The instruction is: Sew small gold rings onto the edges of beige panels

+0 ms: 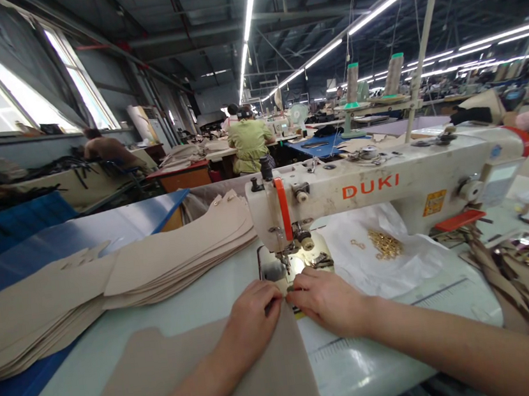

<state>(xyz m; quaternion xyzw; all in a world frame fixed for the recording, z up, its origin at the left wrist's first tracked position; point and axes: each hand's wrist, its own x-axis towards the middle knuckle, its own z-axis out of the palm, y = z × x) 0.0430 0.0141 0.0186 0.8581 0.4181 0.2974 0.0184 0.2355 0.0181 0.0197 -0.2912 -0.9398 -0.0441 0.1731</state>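
Panel [276, 370] under L hand [254, 310], beside R hand [326, 299]; hands half-curled, can't tell grip.

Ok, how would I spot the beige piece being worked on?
Find the white sewing machine lettered DUKI. On the pale tabletop in front of its left end, the beige piece lies beneath the left hand. Unlike the stacked beige pieces farther left, it lies alone.

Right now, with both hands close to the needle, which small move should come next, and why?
I would probably guide the tan panel slightly toward the needle: the left hand rests on the panel, the right hand is close beside it, and both hands nearly meet in front of the needle. What lies under the needle is not clear.
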